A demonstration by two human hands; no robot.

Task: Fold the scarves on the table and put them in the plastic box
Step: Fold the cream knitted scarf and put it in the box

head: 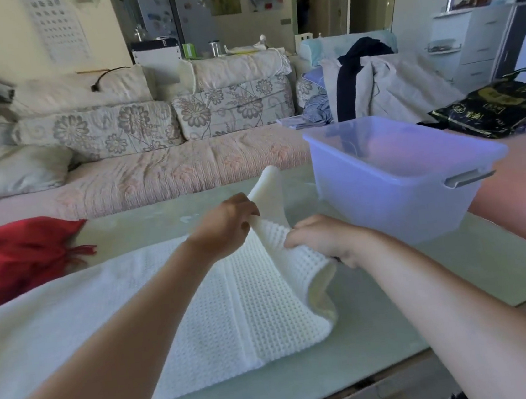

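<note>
i'm early in the job, as i read it. the white scarf (pixel 235 317) lies on the table (pixel 401 331) right in front of me, mostly spread flat, with only its right end picked up. my left hand (pixel 225 226) has its fingers curled round that raised end, gripping the knit so a flap stands up above my knuckles. my right hand (pixel 322 241) is just beside it, fingers bent and pinching the near edge of the same end, where the cloth rolls over into a loose loop. so both hands are closed on the fabric, neither one open.

the scarf's long axis runs across the table, from the near left, under my left forearm, to the right, where the held end stops close to the plastic box (pixel 402 199) without touching it. the lifted flap points up and away from me, toward the sofa (pixel 154 175). a line runs across the flat part, which may be a fold, but i can't be sure.

the first fold looks only begun. the red scarf (pixel 16 257) sits bunched at the far left of the table, well apart from the box and unfolded. the box stands at the far right; its walls are cloudy, so i can't tell whether anything is inside. both scarves have yet to go in.
</note>
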